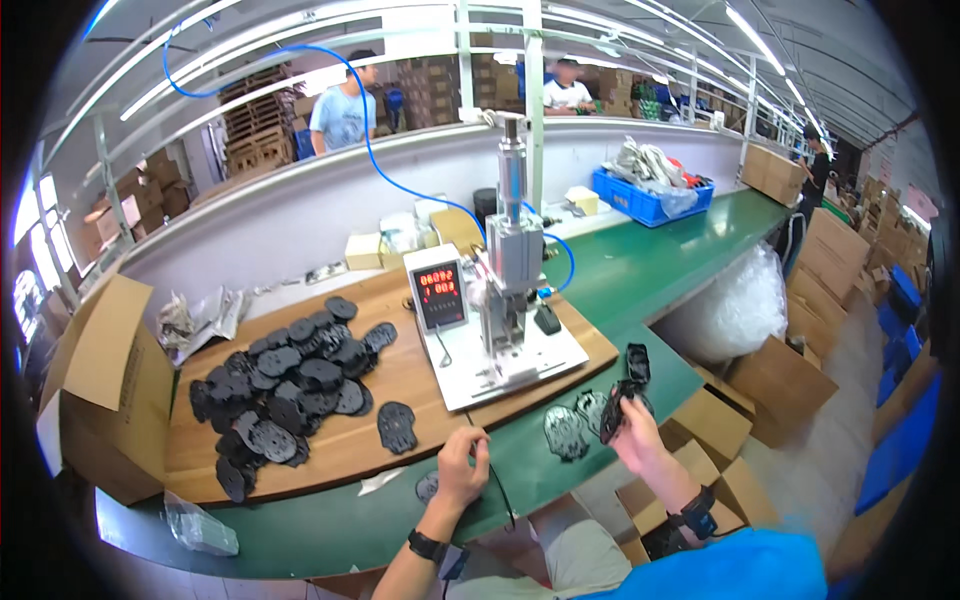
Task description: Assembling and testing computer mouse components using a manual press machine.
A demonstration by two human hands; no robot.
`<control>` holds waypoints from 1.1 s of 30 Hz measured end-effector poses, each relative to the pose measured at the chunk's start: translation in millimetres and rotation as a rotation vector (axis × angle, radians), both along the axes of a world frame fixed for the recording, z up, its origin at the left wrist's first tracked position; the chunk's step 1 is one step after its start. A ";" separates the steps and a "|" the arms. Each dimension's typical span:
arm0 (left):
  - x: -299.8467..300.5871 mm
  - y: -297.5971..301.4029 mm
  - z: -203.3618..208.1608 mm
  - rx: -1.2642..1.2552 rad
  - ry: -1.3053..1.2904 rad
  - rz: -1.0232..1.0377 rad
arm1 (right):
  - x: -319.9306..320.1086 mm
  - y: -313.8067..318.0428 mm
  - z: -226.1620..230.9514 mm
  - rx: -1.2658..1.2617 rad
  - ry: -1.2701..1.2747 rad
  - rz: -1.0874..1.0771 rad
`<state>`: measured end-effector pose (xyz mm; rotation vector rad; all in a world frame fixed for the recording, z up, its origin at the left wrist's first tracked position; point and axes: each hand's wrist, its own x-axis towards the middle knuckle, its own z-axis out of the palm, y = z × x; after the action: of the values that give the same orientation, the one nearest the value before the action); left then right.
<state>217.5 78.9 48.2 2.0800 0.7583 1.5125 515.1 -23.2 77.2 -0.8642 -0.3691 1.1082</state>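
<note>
The right hand (637, 437) curls around a black part (609, 416), likely to steady it; the left hand (463, 468), half-curled above the bench (310, 530), has unclear contents.

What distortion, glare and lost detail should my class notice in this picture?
Head view: near edge of the green bench bows; light tubes and left-hand window glare white; same view: the plastic bag glints, the black part in the right hand shows little detail.
</note>
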 end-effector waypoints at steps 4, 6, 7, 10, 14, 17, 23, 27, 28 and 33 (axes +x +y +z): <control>-14.1 -5.8 19.3 0.033 0.065 0.041 | 7.8 54.6 11.4 0.013 -0.166 -0.087; -27.4 -23.6 30.4 0.066 0.156 0.100 | 39.7 96.7 6.7 0.113 -0.443 -0.181; -44.1 -35.4 28.9 0.066 0.226 0.149 | 35.2 112.0 31.0 0.050 -0.586 -0.165; -87.9 -71.2 10.4 0.004 0.378 0.254 | 67.8 177.8 40.7 0.157 -0.701 -0.113; -125.5 -109.0 -13.8 -0.079 0.478 0.463 | 97.3 250.7 20.0 -0.001 -1.028 -0.221; -147.7 -123.6 -34.1 -0.098 0.456 0.630 | 89.4 285.8 -1.1 -0.006 -1.015 -0.156; -138.1 -124.5 -33.2 -0.069 0.453 0.794 | 78.1 324.9 -25.8 -0.047 -1.017 -0.126; -128.2 -116.4 -38.4 -0.036 0.415 0.822 | 113.7 341.1 -41.0 -0.148 -1.129 -0.181; -130.0 -116.4 -37.4 -0.020 0.427 0.832 | 105.3 342.1 -41.5 -0.169 -1.100 -0.201; -139.6 -123.9 -40.9 -0.056 0.478 0.824 | 79.1 302.8 -42.4 -0.200 -1.440 -0.324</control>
<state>77.9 -45.0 7.3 2.2260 1.9957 1.2959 594.2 279.6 34.8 -1.7465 -1.2445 0.0460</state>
